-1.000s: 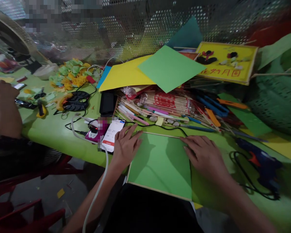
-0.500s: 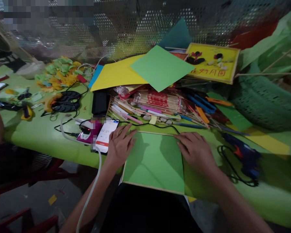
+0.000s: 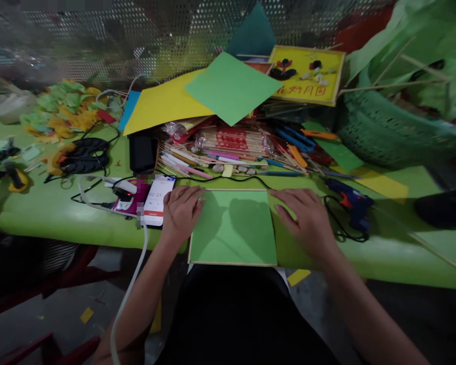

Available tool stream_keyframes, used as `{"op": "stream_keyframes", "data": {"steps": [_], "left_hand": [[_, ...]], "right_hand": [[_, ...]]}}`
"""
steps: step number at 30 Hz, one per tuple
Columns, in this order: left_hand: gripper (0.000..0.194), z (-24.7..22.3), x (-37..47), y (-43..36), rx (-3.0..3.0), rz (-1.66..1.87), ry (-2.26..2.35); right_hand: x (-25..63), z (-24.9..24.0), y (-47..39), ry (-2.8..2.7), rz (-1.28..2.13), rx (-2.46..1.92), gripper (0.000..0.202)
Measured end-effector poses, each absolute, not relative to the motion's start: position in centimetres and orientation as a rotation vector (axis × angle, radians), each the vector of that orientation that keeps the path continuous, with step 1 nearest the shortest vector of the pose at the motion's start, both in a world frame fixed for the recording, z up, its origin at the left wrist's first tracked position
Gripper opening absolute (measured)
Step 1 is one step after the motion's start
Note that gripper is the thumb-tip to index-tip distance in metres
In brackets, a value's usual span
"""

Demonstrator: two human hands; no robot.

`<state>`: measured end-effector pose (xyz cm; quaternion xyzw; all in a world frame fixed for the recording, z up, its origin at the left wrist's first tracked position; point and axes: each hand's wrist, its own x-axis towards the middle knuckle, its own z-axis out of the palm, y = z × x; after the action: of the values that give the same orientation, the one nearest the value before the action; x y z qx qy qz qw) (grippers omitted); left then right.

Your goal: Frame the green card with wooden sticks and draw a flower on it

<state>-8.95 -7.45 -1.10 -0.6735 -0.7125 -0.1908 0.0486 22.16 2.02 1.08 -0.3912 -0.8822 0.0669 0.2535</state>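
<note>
A square green card [image 3: 233, 228] edged with thin wooden sticks lies at the front of the table, its near side overhanging the edge. My left hand [image 3: 182, 210] rests palm down at its upper left corner, fingers stretched out. Beside that hand lies a lit phone [image 3: 157, 203] showing a timer, partly covered by it. At the card's upper right corner is my right hand [image 3: 304, 215], with fingers extended and thumb apart; whether its fingertips touch the stick edge is hard to tell. Shadows of both hands fall on the card.
A blue glue gun [image 3: 351, 203] lies to the right. Behind are bundled sticks [image 3: 231, 139], pens, a blue cutter [image 3: 294, 138], coloured sheets [image 3: 231, 86] and a framed yellow picture [image 3: 307, 76]. A green basket [image 3: 395, 132] stands right; a purple power strip [image 3: 131, 200] with cables lies left.
The view has shifted, so the table's things appear further left and higher. My right hand has eased slightly away from the card's right edge. My left hand stays at the upper left corner.
</note>
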Motion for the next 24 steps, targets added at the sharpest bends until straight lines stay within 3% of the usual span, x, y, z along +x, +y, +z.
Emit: {"op": "stream_keyframes", "data": {"steps": [5, 10, 24], "left_hand": [[0.035, -0.8, -8.9, -7.5, -2.058, -0.567, -2.144], [0.032, 0.0, -8.9, -7.5, -2.087, -0.51, -2.118], [0.026, 2.0, -8.0, -13.7, -2.179, -0.453, -2.157]], "right_hand": [[23.4, 1.3, -3.9, -2.619, 0.369, -0.983, 0.038], [23.5, 0.8, -6.9, -2.739, 0.348, -0.975, 0.042], [22.6, -1.4, -3.9, -2.717, 0.202, -1.037, 0.043]]}}
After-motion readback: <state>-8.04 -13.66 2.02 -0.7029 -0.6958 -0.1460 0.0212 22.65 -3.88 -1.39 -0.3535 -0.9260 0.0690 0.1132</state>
